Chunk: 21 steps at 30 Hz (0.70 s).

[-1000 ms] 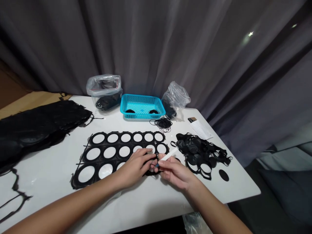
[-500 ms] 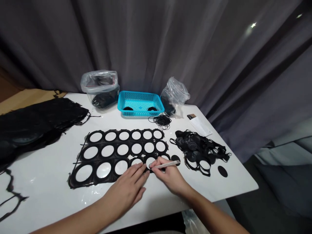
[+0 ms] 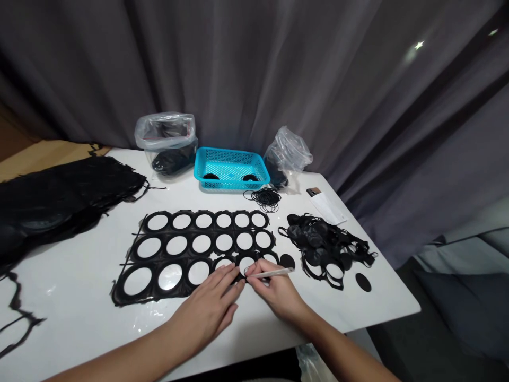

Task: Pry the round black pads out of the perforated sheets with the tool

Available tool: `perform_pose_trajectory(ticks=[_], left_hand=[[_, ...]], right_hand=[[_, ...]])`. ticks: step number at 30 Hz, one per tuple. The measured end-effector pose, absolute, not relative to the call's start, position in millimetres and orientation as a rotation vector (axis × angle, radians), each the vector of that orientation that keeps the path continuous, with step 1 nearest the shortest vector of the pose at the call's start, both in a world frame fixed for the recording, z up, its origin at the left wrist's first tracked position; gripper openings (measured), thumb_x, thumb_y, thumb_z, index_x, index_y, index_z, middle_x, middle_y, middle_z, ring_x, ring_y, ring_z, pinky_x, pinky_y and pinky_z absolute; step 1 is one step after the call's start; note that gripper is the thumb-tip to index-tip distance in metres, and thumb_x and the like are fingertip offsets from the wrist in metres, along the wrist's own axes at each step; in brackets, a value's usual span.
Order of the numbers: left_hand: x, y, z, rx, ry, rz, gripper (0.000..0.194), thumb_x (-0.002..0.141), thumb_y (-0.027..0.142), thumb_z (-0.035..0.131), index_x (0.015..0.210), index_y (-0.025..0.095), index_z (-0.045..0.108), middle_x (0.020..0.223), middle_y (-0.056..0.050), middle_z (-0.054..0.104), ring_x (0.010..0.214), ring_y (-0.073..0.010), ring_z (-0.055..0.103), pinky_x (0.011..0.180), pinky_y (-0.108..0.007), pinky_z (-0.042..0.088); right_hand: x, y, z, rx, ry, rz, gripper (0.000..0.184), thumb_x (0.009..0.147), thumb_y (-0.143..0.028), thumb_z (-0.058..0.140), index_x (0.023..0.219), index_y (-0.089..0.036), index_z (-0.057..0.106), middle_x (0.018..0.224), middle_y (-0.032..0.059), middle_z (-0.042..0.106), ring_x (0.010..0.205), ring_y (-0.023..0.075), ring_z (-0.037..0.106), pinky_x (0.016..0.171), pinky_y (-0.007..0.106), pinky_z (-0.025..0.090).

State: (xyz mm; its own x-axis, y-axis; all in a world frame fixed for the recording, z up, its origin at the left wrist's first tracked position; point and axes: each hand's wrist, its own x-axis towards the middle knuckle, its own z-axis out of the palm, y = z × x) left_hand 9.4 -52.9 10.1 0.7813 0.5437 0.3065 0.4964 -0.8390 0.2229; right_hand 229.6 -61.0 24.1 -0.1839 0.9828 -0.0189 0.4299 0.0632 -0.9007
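A black rubbery sheet (image 3: 185, 276) with rows of round openings lies flat on the white table, the table's white showing through them. My left hand (image 3: 210, 305) rests flat on its front row, fingers stretched out and pressing near one ring. Just to the right, my right hand (image 3: 278, 292) pinches a white pen-like tool (image 3: 272, 272). The tool's tip meets the inner edge of a front-row ring, where a thin black strand curls by the fingers; the tip itself is mostly hidden. Beside the sheet's right end lies a black disc (image 3: 287, 261).
Black scraps and discs (image 3: 318, 239) are heaped on the right, with another disc (image 3: 363, 282) nearby. Behind stand a blue basket (image 3: 233, 185), thin black rings (image 3: 267, 199) and plastic bags (image 3: 165, 138). Paper (image 3: 327, 208) partly covers a phone (image 3: 313, 191). Stacked black sheets (image 3: 59, 207) lie left.
My hands moved from a held-up position over the sheet's right part down onto the front row. My left hand flattened out, and the tool now lies lower, its tip at a ring.
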Motion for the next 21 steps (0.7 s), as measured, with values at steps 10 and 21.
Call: perform_pose_trajectory(ticks=[10, 21], left_hand=[[7.3, -53.0, 10.7, 2.837, 0.830, 0.518, 0.050, 0.088, 0.010, 0.052, 0.138, 0.014, 0.053, 0.142, -0.019, 0.052, 0.134, -0.0345, 0.049, 0.107, -0.053, 0.048], [7.9, -52.9, 11.2, 2.756, 0.887, 0.601, 0.049, 0.089, 0.009, 0.051, 0.137, 0.018, 0.055, 0.159, -0.019, 0.032, 0.145, -0.0369, 0.034, 0.110, -0.058, 0.041]], right_hand=[[230.1, -61.8, 22.1, -1.416, -1.692, 1.072, 0.013, 0.093, -0.023, 0.060, 0.080, -0.022, 0.058, 0.094, 0.0021, 0.068, 0.093, 0.0180, 0.064, 0.082, 0.030, 0.047], [230.5, -70.1, 17.9, -1.252, -2.093, 0.689, 0.010, 0.095, -0.013, 0.052, 0.093, -0.021, 0.059, 0.102, 0.0098, 0.068, 0.096, 0.0231, 0.061, 0.085, 0.036, 0.050]])
